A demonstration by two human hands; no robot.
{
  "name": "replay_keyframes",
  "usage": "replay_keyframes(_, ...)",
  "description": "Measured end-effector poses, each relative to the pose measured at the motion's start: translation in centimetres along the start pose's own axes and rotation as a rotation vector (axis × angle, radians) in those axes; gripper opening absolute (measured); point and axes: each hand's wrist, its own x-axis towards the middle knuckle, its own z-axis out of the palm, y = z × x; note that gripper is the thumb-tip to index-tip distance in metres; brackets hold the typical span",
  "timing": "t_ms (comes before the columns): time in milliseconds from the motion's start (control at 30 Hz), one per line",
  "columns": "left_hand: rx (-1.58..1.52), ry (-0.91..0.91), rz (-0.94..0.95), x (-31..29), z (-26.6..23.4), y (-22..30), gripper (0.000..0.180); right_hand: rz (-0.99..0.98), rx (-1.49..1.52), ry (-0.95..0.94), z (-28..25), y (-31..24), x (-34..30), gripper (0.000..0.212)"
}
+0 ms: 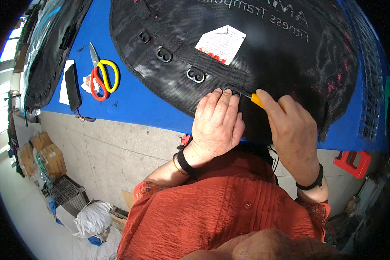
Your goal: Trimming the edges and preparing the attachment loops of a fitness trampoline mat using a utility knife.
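A large round black mesh trampoline mat [281, 56] lies on the blue table, with dark metal buckles sewn along its near left edge. Three of them show: one buckle [196, 75] is close to my left hand, another buckle [164, 54] is farther left, and a third buckle [144, 37] is beyond it. My left hand [218, 121] lies flat on the mat with fingers stretched out, fingertips pressing beside a partly hidden buckle [232, 89]. In my closed right hand [292, 130] is a yellow-handled tool [257, 101]. Its thin metal shaft reaches to that buckle; the tip is hidden.
Scissors [99, 78] with red and yellow handles lie left on the blue table [130, 106], beside a black strip [73, 86]. A white paper label [223, 43] is on the mat. A red frame-like object [353, 164] is at right; cardboard boxes [47, 156] stand on the left.
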Motion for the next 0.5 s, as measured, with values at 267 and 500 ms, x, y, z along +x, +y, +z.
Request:
replay_keyframes(267, 0.017, -0.015, -0.005, -0.11, 0.09, 0.01, 0.046, 0.017, 0.016, 0.032, 0.02, 0.32, -0.45, 0.044)
replay_keyframes(500, 0.026, -0.018, -0.009, -0.06, 0.16, 0.1, 0.046, 0.03, 0.038, 0.027, 0.16, 0.67, -0.76, 0.044)
